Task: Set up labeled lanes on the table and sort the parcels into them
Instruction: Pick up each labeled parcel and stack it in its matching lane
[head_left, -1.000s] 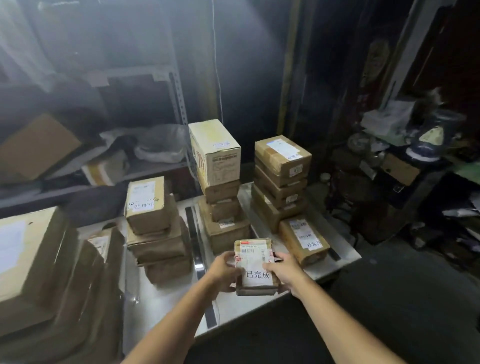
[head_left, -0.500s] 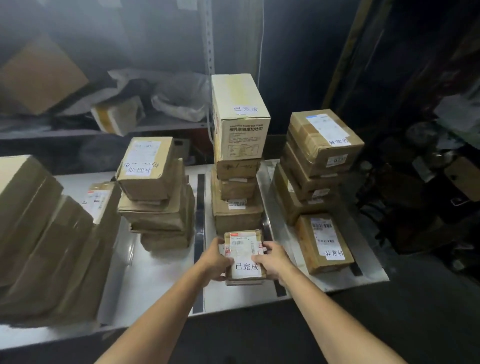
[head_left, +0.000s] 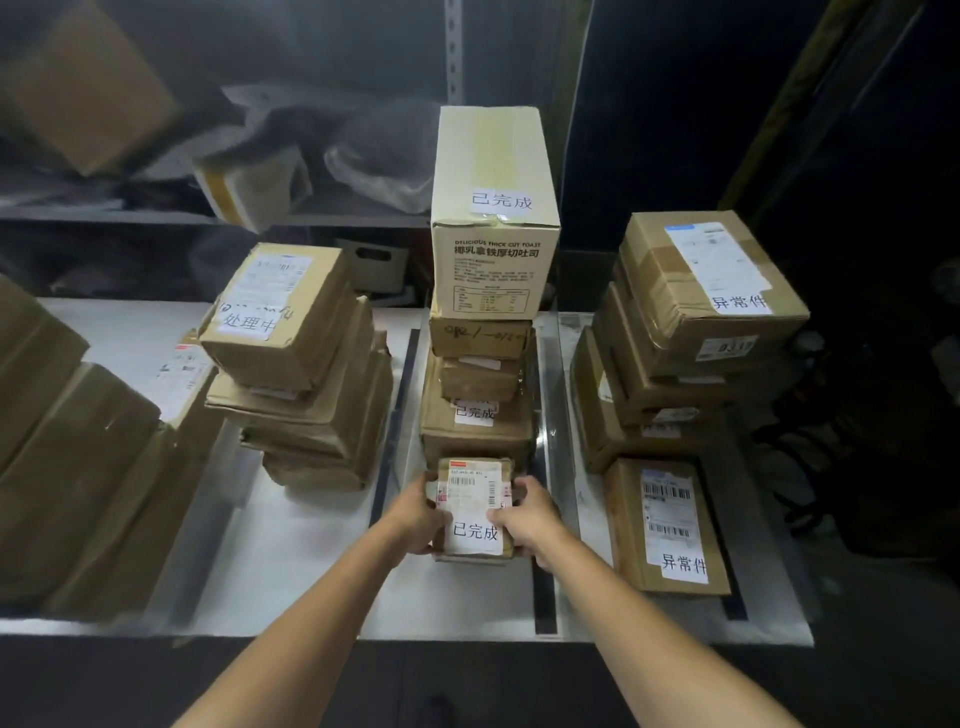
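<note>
Parcel (head_left: 475, 519): labelled 已完成, in the middle lane of the table (head_left: 291, 561), just in front of the stack (head_left: 478, 415).
Left hand (head_left: 415, 512): fingers curled round the parcel's left edge.
Right hand (head_left: 530, 512): grips its right edge, thumb on top.

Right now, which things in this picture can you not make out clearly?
Head view only.
- Small parcel: sides covered by the left hand and right hand gripping it.
- Brown boxes at left: cut off by the edge, blurred.
- Shelf behind: dim, blurred.
- Tall box: fine print too small.
</note>
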